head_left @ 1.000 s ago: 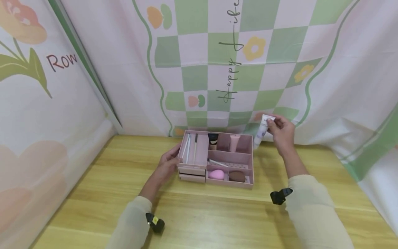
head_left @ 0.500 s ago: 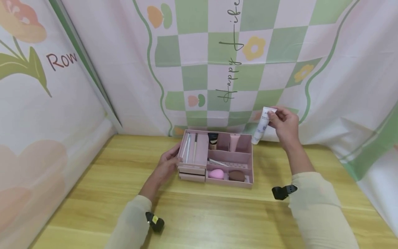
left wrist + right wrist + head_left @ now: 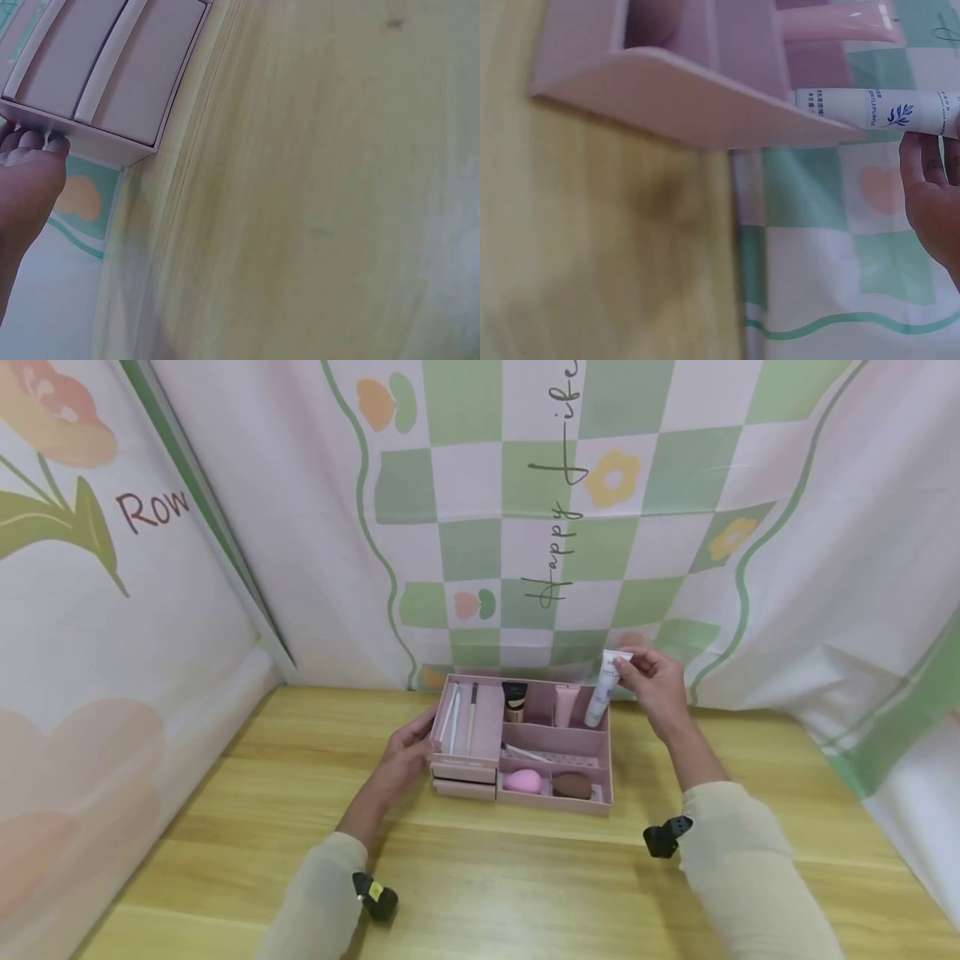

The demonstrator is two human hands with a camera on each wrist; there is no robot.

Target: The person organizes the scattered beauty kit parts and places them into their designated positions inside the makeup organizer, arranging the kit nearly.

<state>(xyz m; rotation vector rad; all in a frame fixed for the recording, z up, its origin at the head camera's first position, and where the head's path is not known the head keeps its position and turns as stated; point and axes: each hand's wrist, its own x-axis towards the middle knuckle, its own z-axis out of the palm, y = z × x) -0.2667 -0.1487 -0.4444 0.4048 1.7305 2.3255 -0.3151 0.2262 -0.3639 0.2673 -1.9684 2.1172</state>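
Right hand: the right hand (image 3: pixel 654 685) pinches the top end of a white tube (image 3: pixel 600 690) between thumb and curled fingers (image 3: pixel 928 166).
White tube: it hangs nearly upright, cap end down, lower end dipped into the back right compartment of the pink organizer (image 3: pixel 592 800); the right wrist view shows the tube (image 3: pixel 870 109) with a small blue leaf print, lying across the organizer's wall (image 3: pixel 682 105).
Tube's neighbours: a pink tube (image 3: pixel 566 703) stands just beside it in the same back row, and a dark bottle (image 3: pixel 514 700) stands further left in that row.
Left hand: the left hand (image 3: pixel 406 752) rests against the left side of the organizer, fingers (image 3: pixel 34 140) loosely curved and pressed on its side wall; they do not close round anything.
Organizer: it sits on the wooden bench (image 3: pixel 225 827) near the back curtain, with two shallow drawers (image 3: pixel 463 779) at its front left, seen shut in the left wrist view (image 3: pixel 105 67).
Left tray: two slim brushes (image 3: pixel 459 714) lie lengthwise on the top of the left section.
Middle slot: a thin white stick (image 3: pixel 525 752) lies across it.
Front compartments: a pink sponge (image 3: pixel 522 781) and a brown sponge (image 3: pixel 572 786) sit side by side.
Backdrop: a checked green and pink curtain (image 3: pixel 525 510) with flowers and script hangs behind the bench.
Sleeves: both arms wear pale cream sleeves (image 3: pixel 738 877) with small black clips at the wrists.
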